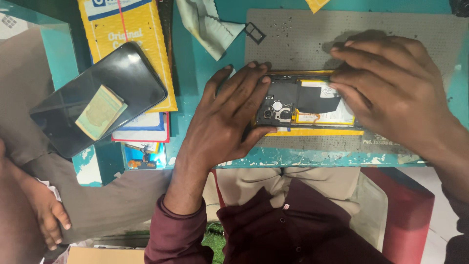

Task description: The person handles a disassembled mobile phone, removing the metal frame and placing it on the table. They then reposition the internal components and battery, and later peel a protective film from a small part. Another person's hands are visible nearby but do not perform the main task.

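Here the worktop is a teal table (312,159), its paint chipped along the near edge, with a grey mat (371,29) laid on it. On the mat lies an opened phone (305,103), its insides showing. The left hand (227,115) clasps the phone's left end, fingers curled over the top edge and thumb under the near side. The right hand (391,85) rests on the phone's right part, fingers pressed flat and close together on it. To the left lies a black phone back cover (127,78) on a yellow packet (124,29), with a small folded paper pad (100,111) on top. A white cloth (207,24) lies above. Another person's hand (49,215) shows at lower left.
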